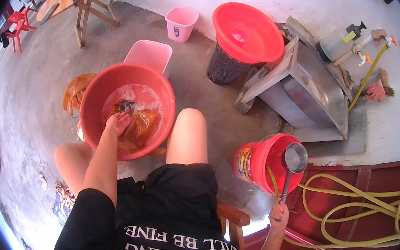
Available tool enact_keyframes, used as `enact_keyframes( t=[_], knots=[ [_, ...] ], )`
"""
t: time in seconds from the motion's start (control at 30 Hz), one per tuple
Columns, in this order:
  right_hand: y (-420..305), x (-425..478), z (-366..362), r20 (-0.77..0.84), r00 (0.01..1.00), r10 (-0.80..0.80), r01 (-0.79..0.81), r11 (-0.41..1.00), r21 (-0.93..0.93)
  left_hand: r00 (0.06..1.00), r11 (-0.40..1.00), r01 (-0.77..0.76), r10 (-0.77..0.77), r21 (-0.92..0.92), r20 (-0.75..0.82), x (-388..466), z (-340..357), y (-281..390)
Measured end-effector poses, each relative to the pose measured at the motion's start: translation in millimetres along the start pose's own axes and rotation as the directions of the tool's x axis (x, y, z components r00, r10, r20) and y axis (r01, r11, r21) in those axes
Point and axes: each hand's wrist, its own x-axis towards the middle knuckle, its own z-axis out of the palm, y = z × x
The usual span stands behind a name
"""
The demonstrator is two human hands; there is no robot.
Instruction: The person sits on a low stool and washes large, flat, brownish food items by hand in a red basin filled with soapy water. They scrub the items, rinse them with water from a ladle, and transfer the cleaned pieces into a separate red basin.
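Note:
My left hand (118, 123) is palm up with its fingers apart inside a red plastic basin (91, 112), above sudsy water. Beside it in the basin lie an orange plastic bag (141, 124) and a dark wet item (125, 106) that I cannot identify. My right hand (279, 212) grips the handle of a metal ladle (296, 158), whose bowl is over the rim of a red bucket (251, 160). The end of a yellow hose (271, 179) hangs into that bucket.
Just beyond the basin stands a pink bin (149, 55); a second pink bin (181, 26) is near the wall. A large red basin (247, 34) rests on a dark bucket (225, 66) beside a metal sink (310, 97). Yellow hose coils (357, 206) lie right; an orange bag (76, 92) lies left.

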Motion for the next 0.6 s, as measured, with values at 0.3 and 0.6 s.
enact_keyframes(
  t=[0.3,0.6],
  knots=[
    [9,-47,95,-0.010,1.000,0.008,-0.010,0.961,-0.277,0.999,0.985,0.043,-0.039,-0.169,0.025,-14,3,-6],
    [78,14,169,0.169,0.914,0.370,-0.294,0.888,-0.353,0.993,0.941,0.121,-0.112,-0.315,0.046,-4,2,-2]
  ],
)
